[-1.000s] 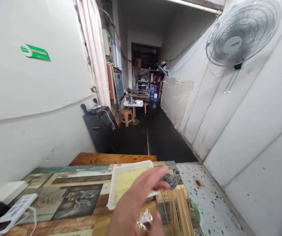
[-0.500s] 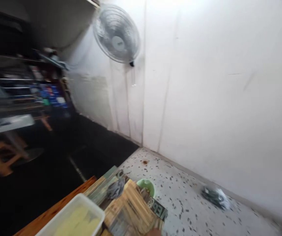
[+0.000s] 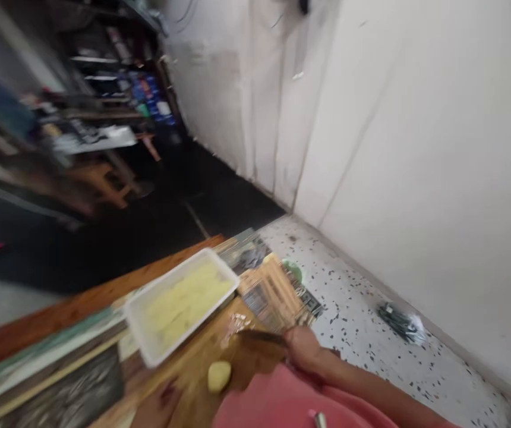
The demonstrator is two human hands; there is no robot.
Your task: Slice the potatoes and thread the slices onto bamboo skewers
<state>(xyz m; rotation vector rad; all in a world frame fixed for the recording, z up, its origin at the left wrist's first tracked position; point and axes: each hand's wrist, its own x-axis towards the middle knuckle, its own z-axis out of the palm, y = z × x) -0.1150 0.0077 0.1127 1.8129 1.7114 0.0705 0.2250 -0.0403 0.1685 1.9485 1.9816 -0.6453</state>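
The picture is smeared by motion. My right hand (image 3: 302, 349) is closed round the handle of a dark knife (image 3: 259, 337), whose blade points left over a wooden board (image 3: 202, 356). A small pale yellow lump (image 3: 218, 375) lies on the board just below the blade. A brownish blur at the bottom edge looks like my left hand (image 3: 153, 409), close to the lump; its fingers are not clear. A white tray (image 3: 148, 353) of pale yellow pieces sits behind the board. Something pink (image 3: 277, 401) fills the bottom edge under my right forearm.
A bundle of thin bamboo sticks (image 3: 273, 290) lies at the table's right end, with a crumpled clear wrapper (image 3: 236, 324) beside it. A green bowl (image 3: 293, 270) and a dark crumpled bag (image 3: 400, 321) are on the speckled floor by the white wall. Stools and shelves stand far back.
The view has swung right and then down. My right hand, reaching over the tray a second ago, now grips a knife above the board. The yellow lump has come into view.
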